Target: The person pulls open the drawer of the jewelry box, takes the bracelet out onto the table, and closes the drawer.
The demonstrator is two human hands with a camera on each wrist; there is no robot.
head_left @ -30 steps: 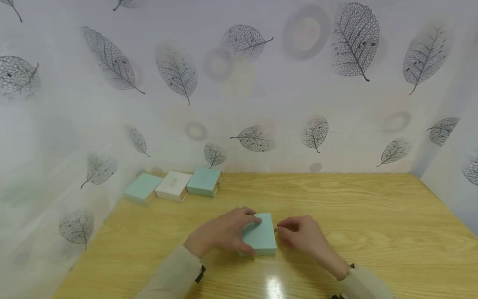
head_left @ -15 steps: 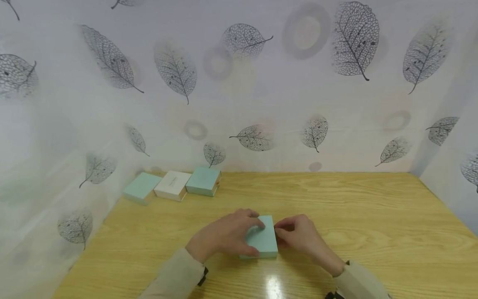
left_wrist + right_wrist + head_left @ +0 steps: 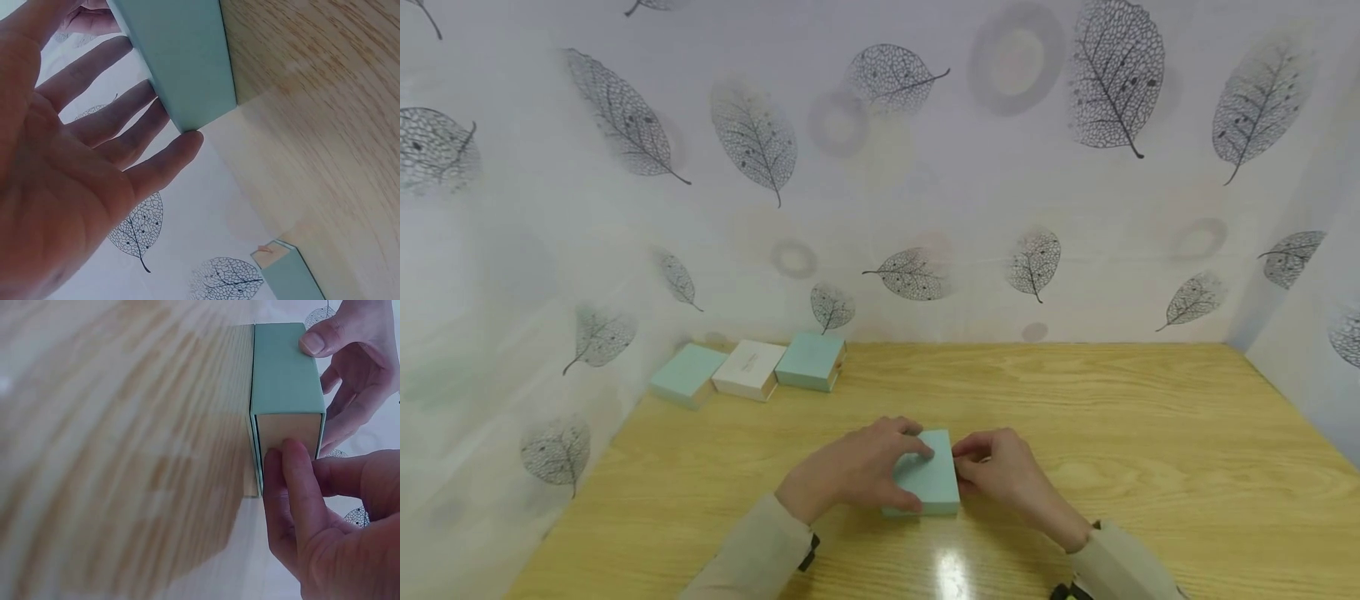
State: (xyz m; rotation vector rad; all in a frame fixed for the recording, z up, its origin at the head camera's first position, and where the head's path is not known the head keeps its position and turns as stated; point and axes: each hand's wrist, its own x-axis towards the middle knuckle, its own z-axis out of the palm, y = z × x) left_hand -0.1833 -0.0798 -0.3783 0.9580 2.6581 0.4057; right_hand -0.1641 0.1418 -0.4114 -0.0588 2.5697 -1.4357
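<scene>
A mint-green gift box lies flat on the wooden table. My left hand holds it from the left, thumb on the near edge and fingers over the top; in the left wrist view the little fingertip meets a corner. At the box's right end my right hand has thumb and fingers together. In the right wrist view two fingertips lie against the beige end face, with the thumb close beside them. The small pull tab at that end is covered by these fingertips.
Three similar boxes stand in a row at the back left of the table: a mint box, a white box and another mint box with a small brown tab. A leaf-patterned cloth borders the table.
The right fingers have moved left, right up to the box's end; the small tab seen earlier is now covered. The left index finger has slid slightly right on the lid. Last half second: almost still.
</scene>
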